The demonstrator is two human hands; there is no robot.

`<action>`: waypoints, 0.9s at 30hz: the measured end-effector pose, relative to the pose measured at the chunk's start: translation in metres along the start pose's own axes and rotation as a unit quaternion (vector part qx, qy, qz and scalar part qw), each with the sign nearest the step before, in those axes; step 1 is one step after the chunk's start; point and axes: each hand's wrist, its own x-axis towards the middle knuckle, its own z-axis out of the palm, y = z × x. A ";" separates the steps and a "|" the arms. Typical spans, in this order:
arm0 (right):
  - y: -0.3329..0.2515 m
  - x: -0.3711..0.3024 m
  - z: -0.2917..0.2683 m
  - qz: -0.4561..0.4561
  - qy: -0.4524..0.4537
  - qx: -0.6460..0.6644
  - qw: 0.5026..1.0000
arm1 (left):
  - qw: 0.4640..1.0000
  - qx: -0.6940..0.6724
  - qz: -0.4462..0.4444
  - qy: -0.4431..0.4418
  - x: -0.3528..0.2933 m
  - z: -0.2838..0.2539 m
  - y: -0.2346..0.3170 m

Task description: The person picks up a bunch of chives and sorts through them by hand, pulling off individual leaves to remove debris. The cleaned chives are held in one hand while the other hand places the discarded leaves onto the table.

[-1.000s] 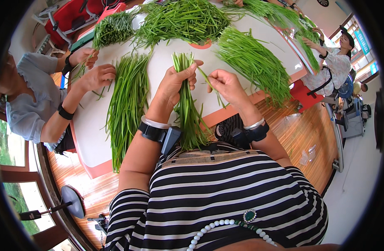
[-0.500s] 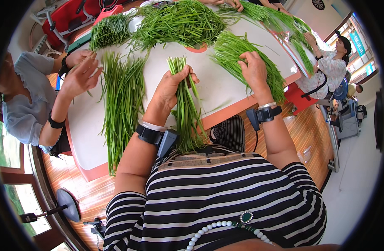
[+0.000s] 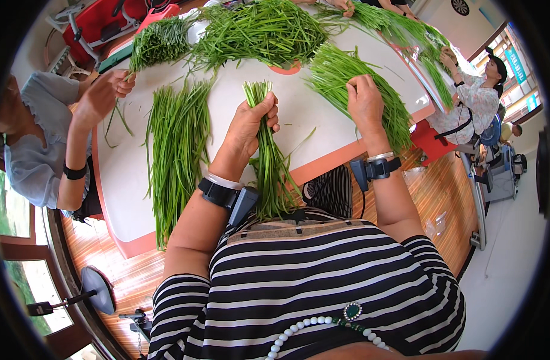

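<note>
My left hand [image 3: 254, 120] is wrapped round a bunch of garlic chives [image 3: 269, 174]. The pale cut ends stick up above my fist, and the green leaves hang down toward my lap. My right hand [image 3: 365, 102] is over the left edge of a pile of garlic chives [image 3: 386, 111], its thumb and fingers drawn together in a pinch. Whether a stalk is between those fingertips cannot be made out. Left of my left forearm, a long row of garlic chives [image 3: 178, 162] lies on the white table [image 3: 125, 198].
A large heap of chives [image 3: 257, 33] covers the table's far middle, beside a darker heap [image 3: 160, 43]. At the left, a co-worker's hands [image 3: 107, 90] hold some stalks. Another person [image 3: 476, 90] sits at the right by more chives [image 3: 434, 69]. Loose stalks lie about.
My right hand's fingers have drawn together, having been more spread before. My left hand still grips its bunch, slightly shifted. The co-worker's hands at the left have moved closer together.
</note>
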 end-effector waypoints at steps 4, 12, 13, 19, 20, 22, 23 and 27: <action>-0.026 -0.008 -0.002 -0.033 0.019 0.079 0.996 | 1.000 0.016 0.003 -0.005 0.002 0.000 -0.003; -0.105 -0.035 0.024 -0.023 -0.019 0.298 0.954 | 0.997 0.071 0.020 0.000 0.000 0.005 -0.007; -0.106 -0.036 0.026 -0.033 -0.001 0.312 0.949 | 0.998 0.065 0.025 0.006 -0.001 0.005 -0.008; -0.097 -0.047 0.012 0.077 -0.202 0.476 0.852 | 0.996 0.075 0.042 0.021 -0.003 -0.001 0.004; -0.090 -0.048 0.008 0.089 -0.277 0.529 0.797 | 0.996 0.066 0.045 0.031 -0.003 -0.003 0.007; -0.069 -0.045 -0.001 0.084 -0.346 0.521 0.775 | 0.996 0.043 0.068 0.033 -0.004 -0.002 0.013; -0.055 -0.041 -0.005 0.080 -0.327 0.504 0.796 | 0.998 -0.009 0.062 0.007 -0.002 -0.005 0.013; -0.004 -0.016 -0.017 0.071 -0.101 0.234 0.964 | 0.992 -0.101 0.016 -0.066 0.003 -0.015 0.008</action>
